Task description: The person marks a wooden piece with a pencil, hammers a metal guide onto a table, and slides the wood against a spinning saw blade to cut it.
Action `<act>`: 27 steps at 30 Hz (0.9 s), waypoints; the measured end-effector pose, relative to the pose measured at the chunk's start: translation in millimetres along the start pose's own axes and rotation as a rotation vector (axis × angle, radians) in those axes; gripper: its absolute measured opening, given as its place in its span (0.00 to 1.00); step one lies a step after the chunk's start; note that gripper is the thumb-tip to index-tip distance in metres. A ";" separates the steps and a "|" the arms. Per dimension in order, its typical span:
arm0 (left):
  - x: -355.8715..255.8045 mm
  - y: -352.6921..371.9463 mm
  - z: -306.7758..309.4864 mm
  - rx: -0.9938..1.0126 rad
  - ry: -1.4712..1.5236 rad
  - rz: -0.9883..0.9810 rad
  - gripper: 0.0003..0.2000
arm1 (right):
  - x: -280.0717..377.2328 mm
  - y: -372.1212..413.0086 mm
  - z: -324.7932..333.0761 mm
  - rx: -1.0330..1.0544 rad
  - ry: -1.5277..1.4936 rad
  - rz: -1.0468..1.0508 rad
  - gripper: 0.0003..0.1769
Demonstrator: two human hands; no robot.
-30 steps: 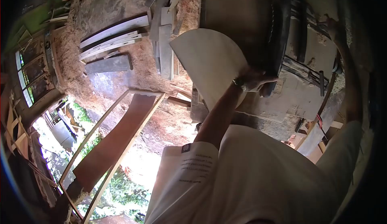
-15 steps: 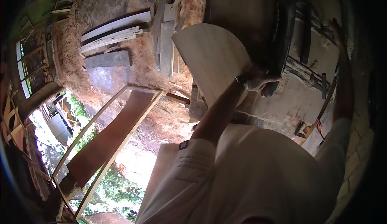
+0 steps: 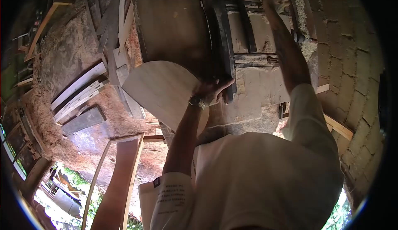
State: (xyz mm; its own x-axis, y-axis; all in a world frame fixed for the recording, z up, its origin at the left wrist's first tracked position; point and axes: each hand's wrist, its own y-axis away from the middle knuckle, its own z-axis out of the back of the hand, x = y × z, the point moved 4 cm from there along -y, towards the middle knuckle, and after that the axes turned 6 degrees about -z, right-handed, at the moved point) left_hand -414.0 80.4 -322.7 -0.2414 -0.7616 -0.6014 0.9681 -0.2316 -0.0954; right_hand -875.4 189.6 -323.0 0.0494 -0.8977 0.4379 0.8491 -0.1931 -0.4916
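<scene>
The hands are well apart: the left hand [image 3: 210, 94] lies at the right edge of a rounded board [image 3: 159, 87], left of the frame's centre, fingers by the near end of a dark bar [image 3: 222, 31]. The right hand [image 3: 276, 2] is over the bench [image 3: 246, 89] at upper right; I cannot tell whether either grips anything.

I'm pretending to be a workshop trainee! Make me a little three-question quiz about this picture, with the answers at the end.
1. True or false: the pale board has a curved edge.
2. Which arm wears the wristband: A) right, or B) left?
3. Fill the gap: the ____ hand is closer to the strip of pale shavings.

Key:
1. True.
2. B, next to the left hand.
3. Right; the right hand is beside them.
</scene>
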 end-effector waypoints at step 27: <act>1.8 -0.4 0.1 -0.061 -0.015 -0.001 0.39 | 39.7 1.1 32.7 0.595 0.490 0.636 0.36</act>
State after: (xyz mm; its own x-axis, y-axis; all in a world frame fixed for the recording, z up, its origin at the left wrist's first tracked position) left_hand -414.9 79.0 -323.7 -0.2434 -0.7704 -0.5893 0.9699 -0.1955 -0.1449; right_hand -855.3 166.7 -281.5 0.4779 -0.8551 -0.2010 0.8718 0.4898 -0.0111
